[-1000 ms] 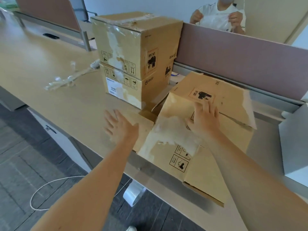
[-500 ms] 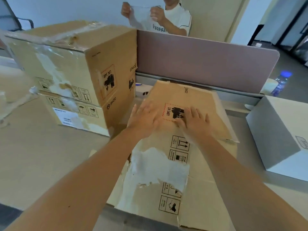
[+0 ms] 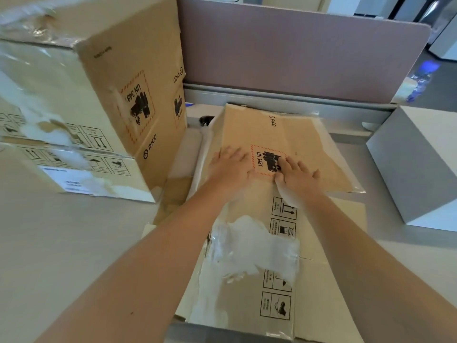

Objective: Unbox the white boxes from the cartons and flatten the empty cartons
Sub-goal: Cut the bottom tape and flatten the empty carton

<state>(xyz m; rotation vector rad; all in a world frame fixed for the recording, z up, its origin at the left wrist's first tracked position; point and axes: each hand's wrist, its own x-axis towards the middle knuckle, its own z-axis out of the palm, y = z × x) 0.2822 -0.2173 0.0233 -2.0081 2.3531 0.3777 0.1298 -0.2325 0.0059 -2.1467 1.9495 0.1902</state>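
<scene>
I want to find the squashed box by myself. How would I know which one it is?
Look at the desk in front of the pinkish divider wall. Two tall brown cartons stand stacked on the left and a white box sits on the right. Between them lies the flattened carton, the only one lying flat, with both hands pressing on it.

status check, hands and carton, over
Left hand and right hand both flat, pressing the flattened carton. Two sealed cartons stacked left, white box right. Nothing blocking.
</scene>
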